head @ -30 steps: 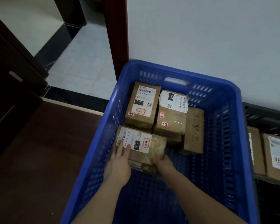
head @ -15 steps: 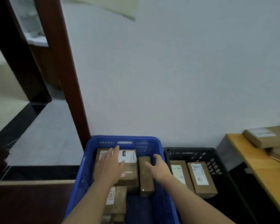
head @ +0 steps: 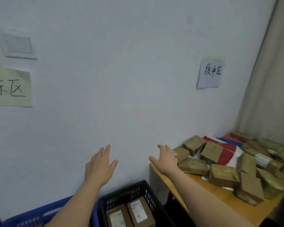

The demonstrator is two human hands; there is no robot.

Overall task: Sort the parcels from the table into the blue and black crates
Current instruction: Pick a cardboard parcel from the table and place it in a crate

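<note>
A: At 6 o'clock of the frame we have both crates against the wall (head: 129, 79): the blue crate (head: 38, 213) at 7 o'clock, the black crate (head: 129, 192) just beside it.

B: Contents?

A: In the black crate we see two brown parcels (head: 138, 212) lying side by side, labels up. The inside of the blue crate is out of frame.

B: State of our hands?

A: Left hand (head: 99, 166) raised, fingers straight and spread, holding nothing. Right hand (head: 165, 159) likewise spread and empty, above the near corner of the counter (head: 220, 195).

B: Remaining stock?

A: At 3 o'clock, a loose pile of parcels (head: 223, 175) covers the counter: brown boxes at mixed angles, over a red and white mailer bag (head: 228, 153).

B: Wall markings?

A: Two handwritten paper signs: a yellow sign (head: 10, 87) at 9 o'clock, a white sign (head: 210, 74) at 2 o'clock. A curtain (head: 269, 79) hangs at the right edge.
</note>
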